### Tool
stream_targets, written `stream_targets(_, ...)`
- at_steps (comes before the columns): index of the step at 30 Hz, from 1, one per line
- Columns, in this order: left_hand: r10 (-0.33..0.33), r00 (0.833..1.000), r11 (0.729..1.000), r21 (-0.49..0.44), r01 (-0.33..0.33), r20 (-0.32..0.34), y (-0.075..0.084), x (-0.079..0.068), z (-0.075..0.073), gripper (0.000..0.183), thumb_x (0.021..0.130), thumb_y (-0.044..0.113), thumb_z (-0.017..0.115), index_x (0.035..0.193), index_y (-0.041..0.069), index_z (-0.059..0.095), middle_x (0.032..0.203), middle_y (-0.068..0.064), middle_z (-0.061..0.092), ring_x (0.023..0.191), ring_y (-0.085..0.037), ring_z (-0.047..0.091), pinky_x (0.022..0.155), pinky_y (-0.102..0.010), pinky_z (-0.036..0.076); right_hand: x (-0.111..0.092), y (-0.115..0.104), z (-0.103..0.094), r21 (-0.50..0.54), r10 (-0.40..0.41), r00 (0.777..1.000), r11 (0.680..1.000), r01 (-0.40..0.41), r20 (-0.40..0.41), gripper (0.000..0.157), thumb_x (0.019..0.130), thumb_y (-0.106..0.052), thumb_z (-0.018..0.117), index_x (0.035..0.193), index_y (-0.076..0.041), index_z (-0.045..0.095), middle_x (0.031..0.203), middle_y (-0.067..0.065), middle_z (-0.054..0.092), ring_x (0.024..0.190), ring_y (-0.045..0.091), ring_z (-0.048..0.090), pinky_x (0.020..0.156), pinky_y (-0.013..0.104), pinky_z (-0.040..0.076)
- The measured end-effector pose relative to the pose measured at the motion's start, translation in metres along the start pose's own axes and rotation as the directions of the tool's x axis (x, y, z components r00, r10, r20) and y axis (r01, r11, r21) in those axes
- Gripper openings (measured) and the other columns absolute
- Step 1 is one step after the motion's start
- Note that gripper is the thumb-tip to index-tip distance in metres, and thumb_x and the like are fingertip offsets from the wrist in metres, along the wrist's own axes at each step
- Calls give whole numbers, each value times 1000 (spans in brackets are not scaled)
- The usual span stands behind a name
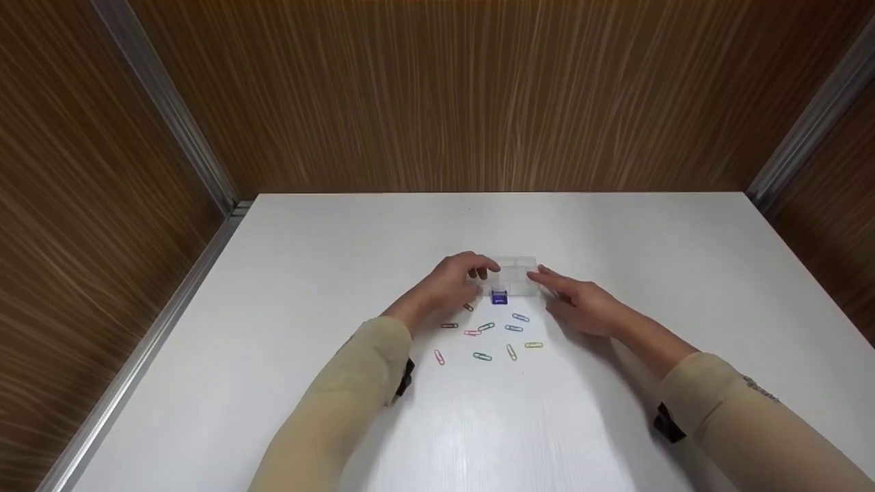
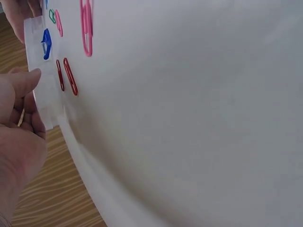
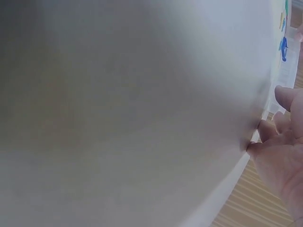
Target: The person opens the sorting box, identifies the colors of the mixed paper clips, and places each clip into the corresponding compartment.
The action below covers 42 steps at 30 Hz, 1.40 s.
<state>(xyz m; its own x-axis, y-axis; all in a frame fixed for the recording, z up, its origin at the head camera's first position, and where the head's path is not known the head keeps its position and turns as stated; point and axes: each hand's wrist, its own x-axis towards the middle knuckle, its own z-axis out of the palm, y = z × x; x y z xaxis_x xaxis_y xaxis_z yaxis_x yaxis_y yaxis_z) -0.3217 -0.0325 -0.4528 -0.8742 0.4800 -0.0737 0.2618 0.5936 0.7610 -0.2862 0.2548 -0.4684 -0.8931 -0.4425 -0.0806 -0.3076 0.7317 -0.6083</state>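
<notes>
A small clear plastic box with compartment-like lines lies on the white table, its blue latch on the near side. My left hand holds its left end, the thumb over the plastic and the other fingers curled beside it in the left wrist view. At the opposite end my right hand reaches in with fairly straight fingers, fingertips right at the box's edge. Lower fingers of that hand rest on the table in the right wrist view. My left hand hides part of the box.
Several paper clips lie scattered nearer than the box, among them a pink clip, a green clip, a yellow clip and a blue clip. Wood-patterned panels stand behind and beside the white table.
</notes>
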Motion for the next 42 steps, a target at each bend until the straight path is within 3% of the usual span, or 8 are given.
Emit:
stream_targets(8,69,994,995,75,-63,-86,0,4,-5,48,93,6,81,138,20,71,135,2,62,135,-20,49,117,-35,38,-6,3,0,-10,15,1000,1000,-15,-3,61,109,-13,58,166,-24,39,174,9,25,158,40,24,122,60,25)
stream_targets(16,1,998,995,99,5,-68,-8,10,-8,53,92,9,83,142,19,67,158,-2,49,153,-23,35,125,-38,27,-6,1,1,-11,5,1000,1000,-5,-27,59,108,-11,59,164,-20,42,173,11,27,157,39,26,122,60,26)
stream_targets(19,-29,998,997,76,33,-62,-12,10,-8,57,92,9,84,145,19,64,161,-4,47,153,-24,37,125,-38,28,-4,0,2,-20,-18,998,1000,17,-53,60,107,-10,62,163,-18,44,171,13,32,156,40,30,122,59,28)
stream_targets(24,-71,996,997,-5,71,-59,-15,5,-9,62,91,9,85,148,23,62,160,-3,48,147,-25,46,121,-39,35,1,-4,3,20,18,994,1000,-16,-109,70,101,-12,72,164,-19,42,166,15,41,151,41,39,121,59,31)
stream_targets(30,-102,993,994,-55,99,-57,-15,3,-10,63,90,12,87,146,29,64,161,2,48,151,-23,42,122,-39,33,13,-5,2,117,66,990,992,-51,-124,88,96,-9,80,169,-20,32,166,16,41,150,40,42,123,57,28)
stream_targets(42,-55,998,995,-82,52,-32,-18,3,-15,60,92,19,85,148,23,63,155,2,55,146,-27,48,120,-41,37,25,2,4,241,153,983,962,-124,-105,91,95,-14,82,169,-20,30,166,15,42,155,36,34,126,56,21)
